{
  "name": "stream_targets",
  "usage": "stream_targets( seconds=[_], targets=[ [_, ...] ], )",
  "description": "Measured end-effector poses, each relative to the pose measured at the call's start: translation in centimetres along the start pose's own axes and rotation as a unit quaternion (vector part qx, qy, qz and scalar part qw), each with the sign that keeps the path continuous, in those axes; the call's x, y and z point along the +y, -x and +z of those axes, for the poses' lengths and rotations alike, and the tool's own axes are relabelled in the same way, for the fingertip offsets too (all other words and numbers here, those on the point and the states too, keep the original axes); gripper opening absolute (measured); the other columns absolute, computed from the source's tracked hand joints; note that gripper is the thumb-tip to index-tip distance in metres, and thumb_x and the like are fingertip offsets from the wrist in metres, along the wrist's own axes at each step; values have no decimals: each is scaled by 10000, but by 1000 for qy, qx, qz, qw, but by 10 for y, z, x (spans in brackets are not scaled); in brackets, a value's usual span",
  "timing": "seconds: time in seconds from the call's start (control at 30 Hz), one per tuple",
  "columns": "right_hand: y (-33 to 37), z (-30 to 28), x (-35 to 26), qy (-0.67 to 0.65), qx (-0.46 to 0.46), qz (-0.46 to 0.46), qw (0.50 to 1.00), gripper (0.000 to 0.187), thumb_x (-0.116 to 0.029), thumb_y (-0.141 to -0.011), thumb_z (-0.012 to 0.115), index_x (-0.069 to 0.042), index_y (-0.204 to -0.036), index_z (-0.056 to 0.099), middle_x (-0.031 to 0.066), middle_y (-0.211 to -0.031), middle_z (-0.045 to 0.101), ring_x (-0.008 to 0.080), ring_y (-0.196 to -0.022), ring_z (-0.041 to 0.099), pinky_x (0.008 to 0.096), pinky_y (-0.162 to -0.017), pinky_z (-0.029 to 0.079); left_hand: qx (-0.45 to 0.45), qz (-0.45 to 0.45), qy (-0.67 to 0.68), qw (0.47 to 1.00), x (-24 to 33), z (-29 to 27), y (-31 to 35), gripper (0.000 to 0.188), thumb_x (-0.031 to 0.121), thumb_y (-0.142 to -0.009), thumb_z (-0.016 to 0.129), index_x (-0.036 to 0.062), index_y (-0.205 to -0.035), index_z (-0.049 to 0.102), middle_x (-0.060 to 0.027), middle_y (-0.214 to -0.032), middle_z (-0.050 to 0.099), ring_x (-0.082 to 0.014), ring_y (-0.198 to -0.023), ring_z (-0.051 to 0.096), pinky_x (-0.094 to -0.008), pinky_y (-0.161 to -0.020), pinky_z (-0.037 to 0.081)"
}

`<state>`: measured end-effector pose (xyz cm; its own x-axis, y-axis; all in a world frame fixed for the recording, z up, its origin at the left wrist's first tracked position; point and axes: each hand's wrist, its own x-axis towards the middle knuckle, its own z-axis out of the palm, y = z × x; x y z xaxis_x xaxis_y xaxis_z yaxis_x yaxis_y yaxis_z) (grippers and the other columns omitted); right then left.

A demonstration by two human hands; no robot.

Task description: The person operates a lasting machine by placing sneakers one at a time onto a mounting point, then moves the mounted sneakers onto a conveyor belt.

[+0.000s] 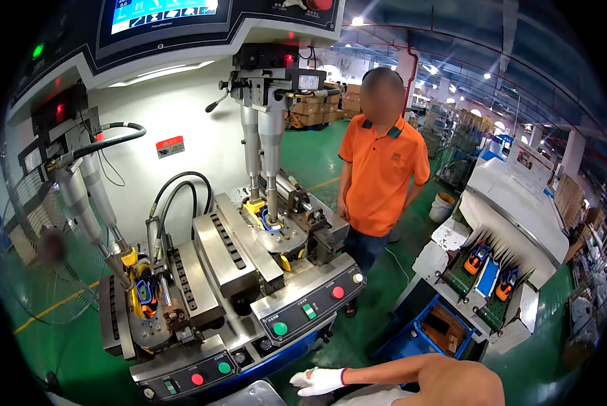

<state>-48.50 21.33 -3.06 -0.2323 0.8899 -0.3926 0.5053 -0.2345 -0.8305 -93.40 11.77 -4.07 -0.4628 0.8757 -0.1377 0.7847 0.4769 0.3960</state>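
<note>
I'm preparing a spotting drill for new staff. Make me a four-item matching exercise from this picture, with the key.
Column one:
1. Right hand
2. Co-worker's shirt
3. Conveyor belt
4. Large screen

Column two:
A. Green
B. Lit, at the picture's top edge
C. In a white glove
D. Orange

Pairs: 1-C, 2-D, 3-A, 4-B

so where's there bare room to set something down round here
Green floor shows bare between the farther control panel and the blue crate, past the gloved right hand. Crowded: both pressing stations, packed with rods, and the conveyor, where orange-blue shoes sit.
</note>
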Motion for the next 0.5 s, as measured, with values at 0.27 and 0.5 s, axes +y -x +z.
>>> stream_targets(
  seconds=[0.27,0.5],
  targets=[
    [-30,26,-71,91,-86,-241,963,623,-421,-946,660,9,-1389,577,266,-1340,624,425,-1214,613,473,-1055,487,-4,44,25,999,12,-5,18,376,383,-930,659,67,-1115,745,-173,-1072,749,-352,-965,712,-458,-829,553],
    [-85,75,-127,27,-229,-286,930,477,-294,-910,620,-44,-1316,584,270,-1073,693,418,-1045,671,459,-908,546,-42,167,112,979,16,38,-48,249,67,-844,741,-12,-1076,697,-191,-1083,714,-328,-1011,685,-407,-897,541]
  ],
)
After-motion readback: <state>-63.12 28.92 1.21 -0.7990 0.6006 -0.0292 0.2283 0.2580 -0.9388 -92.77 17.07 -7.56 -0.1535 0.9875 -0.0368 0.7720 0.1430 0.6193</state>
